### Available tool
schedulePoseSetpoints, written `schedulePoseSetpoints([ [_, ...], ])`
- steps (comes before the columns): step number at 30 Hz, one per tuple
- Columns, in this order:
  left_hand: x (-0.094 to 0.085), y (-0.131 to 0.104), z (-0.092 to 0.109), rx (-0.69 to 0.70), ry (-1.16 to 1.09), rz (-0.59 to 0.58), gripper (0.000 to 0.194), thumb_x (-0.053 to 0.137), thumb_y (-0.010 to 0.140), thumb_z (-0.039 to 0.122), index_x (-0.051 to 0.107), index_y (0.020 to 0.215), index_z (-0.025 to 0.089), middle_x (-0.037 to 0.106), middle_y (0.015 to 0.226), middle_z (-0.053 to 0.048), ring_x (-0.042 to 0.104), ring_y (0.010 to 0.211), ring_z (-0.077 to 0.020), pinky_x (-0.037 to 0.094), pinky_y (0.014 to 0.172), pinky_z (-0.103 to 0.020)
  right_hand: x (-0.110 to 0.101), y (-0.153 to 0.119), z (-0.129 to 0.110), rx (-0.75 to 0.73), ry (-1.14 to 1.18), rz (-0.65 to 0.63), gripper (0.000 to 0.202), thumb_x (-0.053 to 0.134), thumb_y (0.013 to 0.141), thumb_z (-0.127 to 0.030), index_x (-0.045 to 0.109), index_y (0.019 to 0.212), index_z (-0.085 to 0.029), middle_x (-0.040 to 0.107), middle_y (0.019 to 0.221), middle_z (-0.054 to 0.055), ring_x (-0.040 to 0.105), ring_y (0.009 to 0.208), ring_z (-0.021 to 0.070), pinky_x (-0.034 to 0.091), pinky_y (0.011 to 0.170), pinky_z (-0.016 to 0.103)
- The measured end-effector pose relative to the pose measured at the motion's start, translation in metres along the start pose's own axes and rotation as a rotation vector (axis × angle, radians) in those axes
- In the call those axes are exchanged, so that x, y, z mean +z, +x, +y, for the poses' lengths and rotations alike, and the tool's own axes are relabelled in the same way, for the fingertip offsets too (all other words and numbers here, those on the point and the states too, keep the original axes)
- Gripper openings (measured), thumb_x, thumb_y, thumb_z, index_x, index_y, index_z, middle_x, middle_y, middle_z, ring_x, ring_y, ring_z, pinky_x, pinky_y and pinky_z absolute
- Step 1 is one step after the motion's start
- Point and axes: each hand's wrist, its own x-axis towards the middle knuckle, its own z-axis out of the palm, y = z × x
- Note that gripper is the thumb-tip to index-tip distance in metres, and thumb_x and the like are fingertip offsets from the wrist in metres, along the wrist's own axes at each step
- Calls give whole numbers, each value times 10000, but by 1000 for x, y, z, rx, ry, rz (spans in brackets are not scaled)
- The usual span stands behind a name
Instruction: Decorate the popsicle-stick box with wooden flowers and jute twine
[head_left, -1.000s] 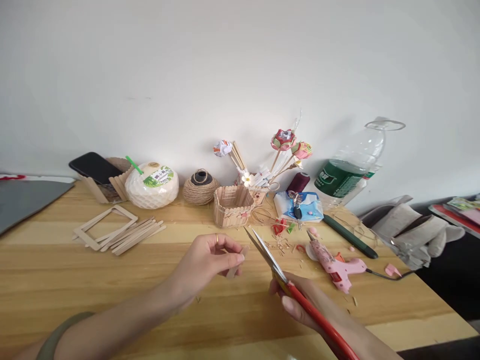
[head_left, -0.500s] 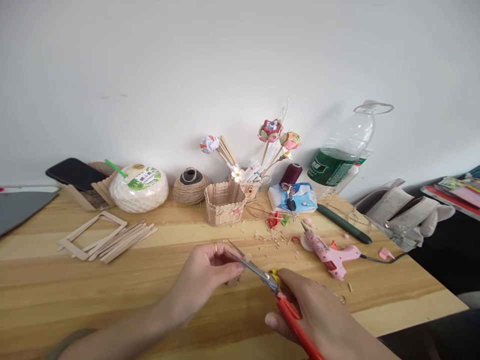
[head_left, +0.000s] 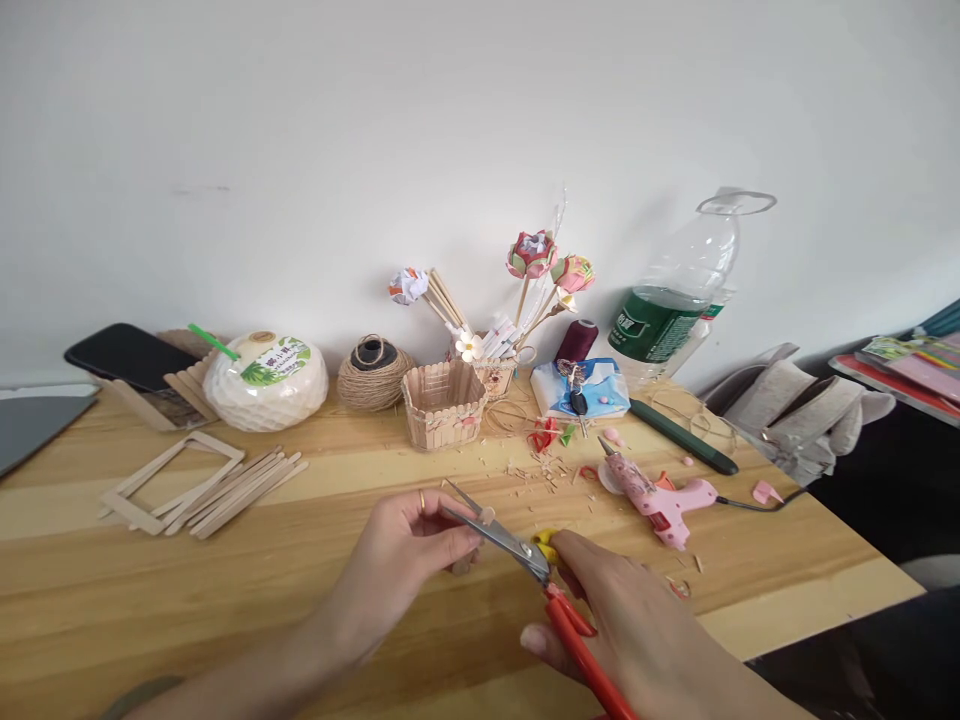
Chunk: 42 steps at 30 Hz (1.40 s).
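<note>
Plain white wall (head_left: 375, 120) at the back, wooden table (head_left: 97, 590) under me, craft clutter all over it. My hands are a little apart, with the scissors bridging the gap. Left hand (head_left: 405, 555) has thumb and fingers pinched on a small sliver of wood (head_left: 487, 516), mostly hidden by my fingers, with its rounded end poking up between the blades. Right hand (head_left: 622, 610) is wrapped round the scissors (head_left: 577, 640), red handle in the palm, blades part open and angled towards my left fingertips. There's a yellow bit by the pivot, can't tell if it belongs to them.

Handling-wise, I'd say the sliver is next to no weight, thin and stiff but likely brittle, so it could split or ping away. Best hold is a flat pinch low down, skin well back from the steel. Scissors look rigid and heavier towards the handles, so I'd grip those and keep off the edges.

Beyond my hands there's a little stick basket (head_left: 442, 410), past my left wrist a pile of craft sticks (head_left: 244, 490), and a pink glue gun (head_left: 664, 500) just beyond my right hand.
</note>
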Motion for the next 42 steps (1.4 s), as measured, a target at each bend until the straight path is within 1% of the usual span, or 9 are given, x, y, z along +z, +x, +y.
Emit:
schedulePoseSetpoints([
  [4, -1, 1, -1, -6, 14, 6, 140, 675, 668, 268, 618, 699, 144, 584, 605, 11, 504, 584, -113, 396, 589, -246, 1, 1, 1, 14, 13, 15, 388, 592, 708, -550, 414, 711, -205, 605, 808, 89, 519, 688, 243, 295, 580, 312],
  [7, -1, 2, -1, -26, 45, 20, 142, 678, 646, 268, 628, 698, 146, 594, 598, 8, 517, 581, -120, 406, 596, -252, 1, 0, 1, 16, 61, 14, 377, 616, 693, -529, 426, 707, -204, 605, 769, 73, 504, 666, 222, 301, 576, 308],
  [13, 1, 1, 0, -57, 52, 27, 125, 672, 648, 261, 626, 658, 146, 596, 562, 14, 505, 541, -104, 401, 582, -242, 0, -2, 4, -9, 126, -109, 407, 496, 759, -599, 412, 711, -204, 573, 738, 53, 475, 648, 193, 328, 583, 318],
  [18, 3, -1, 5, -87, 10, 29, 110, 666, 656, 244, 613, 630, 151, 599, 539, 27, 508, 524, -92, 400, 584, -232, -4, -1, 3, -43, 156, -158, 420, 433, 792, -611, 407, 708, -200, 574, 749, 58, 484, 668, 194, 337, 581, 314],
  [26, 0, -1, 4, -81, -25, 11, 87, 644, 673, 219, 610, 631, 151, 596, 521, 35, 507, 509, -82, 397, 578, -224, -3, 4, 3, -63, 115, -146, 429, 439, 799, -593, 372, 646, -198, 480, 631, 0, 382, 567, 131, 291, 518, 274],
  [32, -1, 2, 3, -66, -30, 9, 98, 642, 673, 223, 608, 626, 144, 587, 500, 37, 496, 496, -77, 389, 573, -224, -3, 8, 1, -12, 94, -166, 401, 479, 798, -539, 357, 635, -193, 398, 599, -39, 301, 545, 99, 254, 488, 253],
  [35, -1, 2, 4, -67, -44, 3, 106, 651, 669, 230, 614, 628, 140, 597, 517, 32, 489, 491, -71, 385, 564, -222, -2, 10, 2, -8, 99, -167, 409, 482, 796, -543, 345, 631, -195, 372, 591, -49, 272, 539, 92, 241, 479, 250],
  [39, -2, 3, 4, -74, -63, -4, 115, 660, 667, 235, 618, 626, 137, 602, 528, 29, 488, 490, -66, 389, 562, -219, -1, 11, 4, -27, 109, -154, 441, 474, 790, -581, 335, 625, -197, 358, 591, -52, 261, 537, 90, 237, 479, 252],
  [42, -2, 3, 4, -118, -85, -12, 120, 673, 652, 240, 620, 627, 136, 602, 527, 29, 495, 489, -68, 398, 556, -220, -5, 8, 3, -16, 100, -163, 463, 468, 777, -622, 359, 635, -194, 404, 608, -32, 326, 550, 105, 259, 495, 258],
])
